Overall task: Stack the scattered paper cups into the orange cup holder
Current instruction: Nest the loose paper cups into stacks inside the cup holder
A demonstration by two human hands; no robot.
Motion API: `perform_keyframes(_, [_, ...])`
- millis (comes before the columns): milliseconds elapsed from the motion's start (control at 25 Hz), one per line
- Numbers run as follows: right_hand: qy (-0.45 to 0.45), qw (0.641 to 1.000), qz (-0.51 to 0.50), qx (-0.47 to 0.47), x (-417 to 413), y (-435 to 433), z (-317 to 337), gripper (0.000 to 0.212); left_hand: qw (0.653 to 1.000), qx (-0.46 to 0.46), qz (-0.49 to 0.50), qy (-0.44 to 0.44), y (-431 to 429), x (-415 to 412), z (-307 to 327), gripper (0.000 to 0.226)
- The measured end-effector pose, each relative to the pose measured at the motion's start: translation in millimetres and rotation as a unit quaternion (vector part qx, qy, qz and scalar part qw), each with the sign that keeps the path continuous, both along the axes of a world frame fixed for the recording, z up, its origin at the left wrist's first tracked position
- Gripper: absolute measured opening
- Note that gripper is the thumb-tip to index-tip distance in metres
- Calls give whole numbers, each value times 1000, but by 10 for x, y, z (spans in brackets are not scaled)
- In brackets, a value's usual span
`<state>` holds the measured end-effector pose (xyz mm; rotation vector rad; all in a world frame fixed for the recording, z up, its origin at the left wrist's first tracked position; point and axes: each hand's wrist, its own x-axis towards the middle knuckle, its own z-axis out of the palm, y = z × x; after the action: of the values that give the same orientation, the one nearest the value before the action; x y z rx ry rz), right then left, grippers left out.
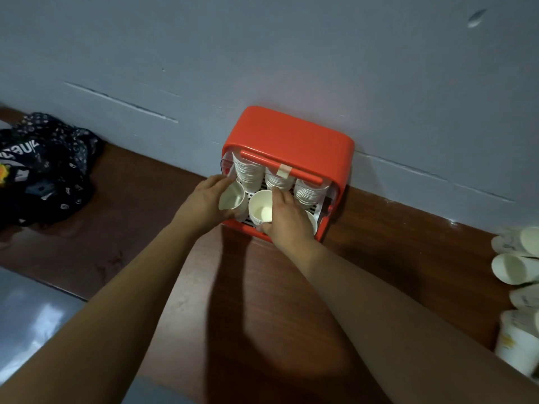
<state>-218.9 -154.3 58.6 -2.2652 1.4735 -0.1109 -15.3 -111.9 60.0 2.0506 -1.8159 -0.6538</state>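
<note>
A brown wooden table (145,217) runs along a grey wall (262,53), and the orange cup holder (291,135) stands against that wall, dead ahead of both arms. Inside it, 3 stacks of nested cups (248,173) lean toward the person. Loose paper cups (510,269) lie on their sides well off to the right, nearer the right arm. The left hand (204,196) is wrapped around 1 cup (232,198), mouth up at the holder's front left; the right hand (287,217) is closed on another cup (261,207) beside it, long axis near upright.
</note>
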Motion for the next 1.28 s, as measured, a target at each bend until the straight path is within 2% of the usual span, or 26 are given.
perform_keyframes(80, [-38,999,-8,9,-108,58,82,89,1000,-9,13,-2,99,-14,11,86])
perform_keyframes(160, [-72,997,-8,-1,-336,141,194,80,998,-44,48,-17,282,-92,75,70])
perform_keyframes(240, [-86,996,-19,-10,-697,258,273,69,993,-54,104,6,547,-261,129,57])
perform_keyframes(320, [-79,995,-53,-14,-1137,438,292,61,990,-29,136,37,816,-492,126,57])
perform_keyframes(440, [-28,993,-110,-10,-1905,828,253,64,990,4,126,64,1115,-1014,59,44])
perform_keyframes(520, [-3,991,-135,10,-2493,1077,228,66,993,11,103,63,1246,-1513,53,34])
perform_keyframes(640, [4,988,-153,25,-3406,1426,289,66,996,-2,55,67,1381,-2340,73,31])
perform_keyframes(760, [-15,983,-182,1,-4314,1806,441,59,997,4,15,72,1499,-3252,190,34])
perform_keyframes(960, [-21,960,-275,-49,-5870,2482,668,50,991,16,-113,74,1654,-4916,365,37])
perform_keyframes(1120, [-11,936,-350,-42,-6801,3032,812,50,973,19,-210,91,1813,-6030,398,32])
perform_keyframes(1280, [-43,913,-406,-4,-7336,3568,695,46,965,36,-248,82,1933,-6789,352,48])
